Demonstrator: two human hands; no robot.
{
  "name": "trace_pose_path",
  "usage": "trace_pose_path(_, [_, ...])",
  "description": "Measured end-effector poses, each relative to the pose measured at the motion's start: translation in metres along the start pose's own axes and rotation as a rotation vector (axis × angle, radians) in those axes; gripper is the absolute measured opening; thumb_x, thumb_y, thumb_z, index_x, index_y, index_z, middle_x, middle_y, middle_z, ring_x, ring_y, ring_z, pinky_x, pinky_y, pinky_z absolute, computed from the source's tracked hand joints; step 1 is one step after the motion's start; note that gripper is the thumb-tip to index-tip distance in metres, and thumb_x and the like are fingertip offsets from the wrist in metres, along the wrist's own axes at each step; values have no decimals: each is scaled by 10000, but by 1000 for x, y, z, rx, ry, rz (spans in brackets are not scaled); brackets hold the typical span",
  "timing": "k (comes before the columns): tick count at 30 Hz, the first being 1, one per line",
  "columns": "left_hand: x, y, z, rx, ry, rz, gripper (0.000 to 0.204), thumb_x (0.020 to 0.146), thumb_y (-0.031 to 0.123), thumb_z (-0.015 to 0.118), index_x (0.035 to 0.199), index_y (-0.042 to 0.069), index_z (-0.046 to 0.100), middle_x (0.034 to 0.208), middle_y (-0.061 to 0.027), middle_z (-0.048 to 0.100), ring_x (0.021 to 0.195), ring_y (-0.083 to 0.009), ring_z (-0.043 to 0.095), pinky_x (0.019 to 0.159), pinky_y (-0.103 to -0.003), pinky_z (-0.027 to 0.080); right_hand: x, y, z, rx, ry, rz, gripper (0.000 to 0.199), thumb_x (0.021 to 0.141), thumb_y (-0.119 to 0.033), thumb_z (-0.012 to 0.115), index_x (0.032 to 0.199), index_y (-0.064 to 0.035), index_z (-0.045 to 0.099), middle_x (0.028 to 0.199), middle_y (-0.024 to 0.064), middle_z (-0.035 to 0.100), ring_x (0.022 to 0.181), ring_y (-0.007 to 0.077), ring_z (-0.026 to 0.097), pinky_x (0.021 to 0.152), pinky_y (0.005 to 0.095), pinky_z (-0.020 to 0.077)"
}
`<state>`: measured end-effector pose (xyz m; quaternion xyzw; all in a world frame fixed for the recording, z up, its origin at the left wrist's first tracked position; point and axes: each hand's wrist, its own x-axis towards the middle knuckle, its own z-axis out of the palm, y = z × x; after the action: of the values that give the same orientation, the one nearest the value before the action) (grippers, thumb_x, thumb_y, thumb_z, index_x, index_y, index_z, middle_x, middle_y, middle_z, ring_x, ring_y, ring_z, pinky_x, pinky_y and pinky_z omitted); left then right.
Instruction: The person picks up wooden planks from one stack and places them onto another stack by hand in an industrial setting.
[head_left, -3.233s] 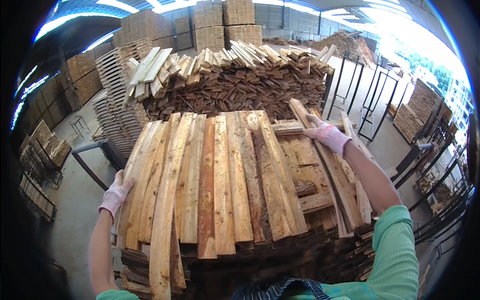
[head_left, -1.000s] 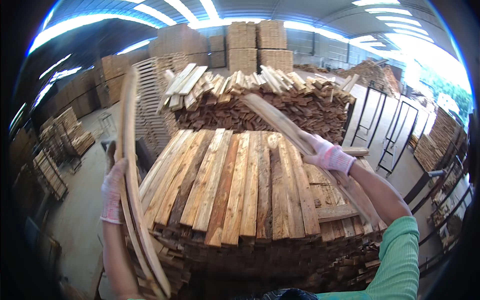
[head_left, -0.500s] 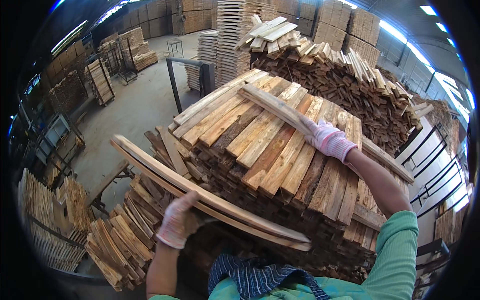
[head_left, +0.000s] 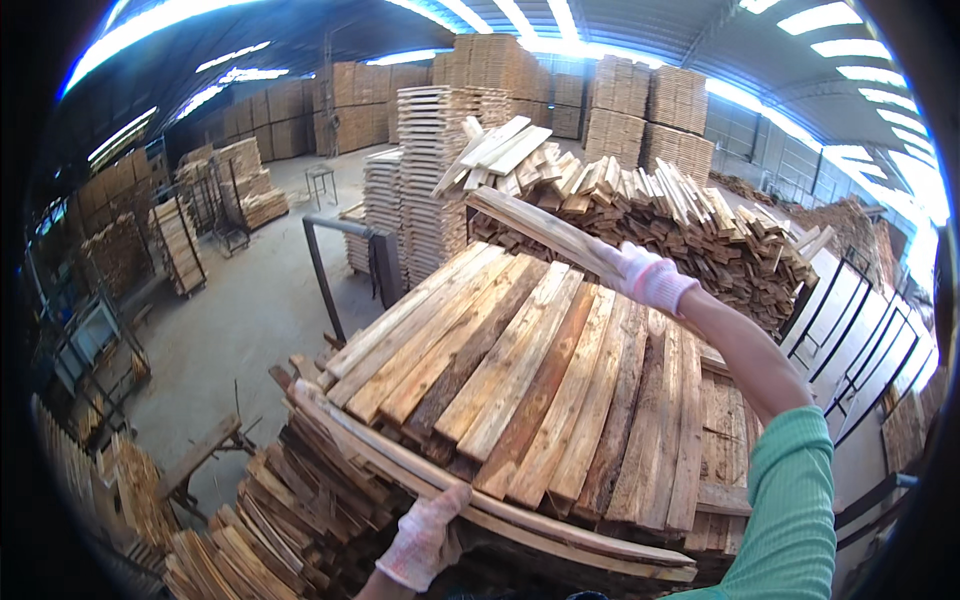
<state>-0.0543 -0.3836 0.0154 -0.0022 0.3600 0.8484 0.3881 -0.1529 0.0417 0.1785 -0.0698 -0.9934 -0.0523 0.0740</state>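
Observation:
My left hand (head_left: 425, 538), in a white and pink work glove, is closed around long thin wooden boards (head_left: 375, 440) held together along the near edge of a stack. My right hand (head_left: 650, 277), gloved likewise, grips one wooden plank (head_left: 535, 222) near its right end. That plank slants up to the left, above the far side of the stack. Beneath my hands, the stack of planks (head_left: 560, 390) has a top layer lying side by side, some pale, some reddish, some with dark bark edges.
A heap of loose offcuts (head_left: 690, 225) rises behind the stack, beside a tall pile of spaced boards (head_left: 425, 160). A black metal frame (head_left: 325, 270) stands at the stack's far left. More boards (head_left: 240, 540) lie low on the left, near a wooden trestle (head_left: 205, 455).
The right-hand plank has lifted off the top layer. My left hand has brought its boards rightward against the stack's near edge. The view has tilted up.

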Motion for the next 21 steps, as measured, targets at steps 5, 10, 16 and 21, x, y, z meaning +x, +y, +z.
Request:
trace_pose_path(5, [13, -3, -20, 80, -34, -11, 582, 972, 254, 615, 1427, -86, 489, 1350, -171, 618, 1266, -258, 584, 1062, -372, 485, 64, 2, 27, -23, 14, -9, 697, 985, -266, 604, 1582, -389, 266, 1212, 242, 585, 1055, 393, 643, 877, 473, 553])
trace_pose_path(10, [11, -14, -22, 37, 68, 4, 456, 950, 231, 674, 1331, 15, 545, 1251, -111, 649, 1140, -232, 628, 1030, -383, 497, 87, 1, 109, 64, -69, 27, 586, 1006, -324, 554, 1553, -368, 348, 1340, 233, 556, 1243, 418, 554, 1044, 485, 469])
trace_pose_path(16, [5, -11, -16, 61, 171, 9, 280, 946, 226, 682, 1160, 55, 622, 1032, -34, 657, 997, -162, 625, 903, -339, 517, 98, 14, 116, 152, -74, -65, 593, 983, -287, 592, 1539, -313, 386, 1249, 253, 573, 1169, 447, 562, 1019, 503, 460])
trace_pose_path(21, [-2, -7, 4, 87, 241, 20, 230, 941, 236, 694, 1085, 63, 644, 977, -15, 654, 950, -129, 614, 862, -322, 508, 100, 15, 116, 133, -47, -89, 586, 982, -262, 565, 1538, -326, 390, 1350, 234, 557, 1213, 442, 559, 1057, 487, 456])
